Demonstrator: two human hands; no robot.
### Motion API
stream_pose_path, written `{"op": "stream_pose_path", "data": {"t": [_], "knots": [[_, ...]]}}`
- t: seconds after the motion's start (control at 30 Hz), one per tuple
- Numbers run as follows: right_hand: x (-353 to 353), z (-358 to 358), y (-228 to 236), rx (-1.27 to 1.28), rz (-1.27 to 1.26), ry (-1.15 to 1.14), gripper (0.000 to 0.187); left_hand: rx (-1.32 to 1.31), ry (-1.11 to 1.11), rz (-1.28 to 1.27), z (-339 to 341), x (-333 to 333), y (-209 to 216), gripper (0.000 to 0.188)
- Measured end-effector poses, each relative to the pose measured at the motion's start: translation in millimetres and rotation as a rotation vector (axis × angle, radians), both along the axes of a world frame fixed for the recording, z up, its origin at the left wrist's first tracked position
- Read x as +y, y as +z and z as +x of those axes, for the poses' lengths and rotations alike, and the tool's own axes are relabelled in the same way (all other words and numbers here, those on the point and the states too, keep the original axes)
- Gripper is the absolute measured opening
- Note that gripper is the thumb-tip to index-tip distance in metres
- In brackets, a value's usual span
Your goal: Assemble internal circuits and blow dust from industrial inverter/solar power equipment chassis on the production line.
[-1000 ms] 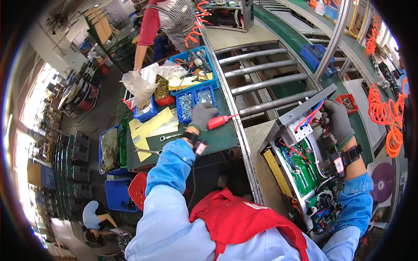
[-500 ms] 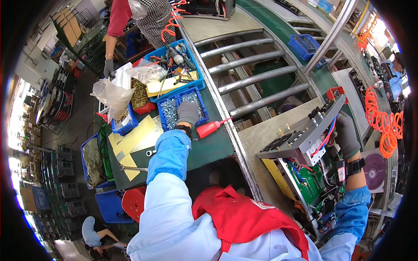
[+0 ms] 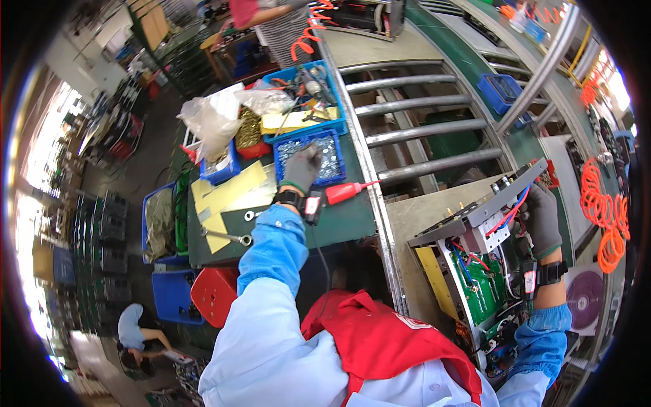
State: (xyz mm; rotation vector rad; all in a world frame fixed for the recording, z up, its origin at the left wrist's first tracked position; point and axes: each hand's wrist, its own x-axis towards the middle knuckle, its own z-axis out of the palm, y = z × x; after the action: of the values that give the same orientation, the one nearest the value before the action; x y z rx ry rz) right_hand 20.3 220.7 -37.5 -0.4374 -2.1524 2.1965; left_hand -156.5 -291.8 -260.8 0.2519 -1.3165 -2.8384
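Fingers, left hand (image 3: 300,167): curled over small metal parts (image 3: 329,150) in the blue bin (image 3: 331,181), upper middle of frame; any grip cannot be told.
Fingers, right hand (image 3: 544,220): bent beside the tilted grey panel (image 3: 503,198), right of frame; hold partly hidden.
Hazard: slack right fingers might let the panel drop and pinch the wires (image 3: 510,216).
Panel position: just left of the right fingers, above the green circuit board (image 3: 483,288).
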Motion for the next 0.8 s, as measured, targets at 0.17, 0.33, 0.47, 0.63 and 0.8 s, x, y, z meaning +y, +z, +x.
{"op": "stream_pose_path", "data": {"t": [0.17,0.33,0.47,0.63,0.8], "knots": [[-0.2,0.2,-4.3,0.049,0.126,-0.03,0.02,0.004,-0.164,0.606,49.1,72.1,64.2,0.013],[-4.2,0.1,-1.4,0.02,0.112,-0.072,0.018,-0.193,-0.507,0.725,94.0,142.6,168.6,0.008],[-5.8,22.5,29.2,0.03,0.345,-0.016,0.023,-0.078,-0.652,0.373,130.5,189.2,240.7,0.006],[-26.5,69.8,83.8,0.307,0.276,0.154,0.026,0.238,-0.785,0.004,177.7,230.1,300.4,0.017],[-59.6,91.6,105.1,0.4,0.266,0.182,0.029,0.232,-0.76,-0.145,197.8,269.7,316.8,0.019]]}}
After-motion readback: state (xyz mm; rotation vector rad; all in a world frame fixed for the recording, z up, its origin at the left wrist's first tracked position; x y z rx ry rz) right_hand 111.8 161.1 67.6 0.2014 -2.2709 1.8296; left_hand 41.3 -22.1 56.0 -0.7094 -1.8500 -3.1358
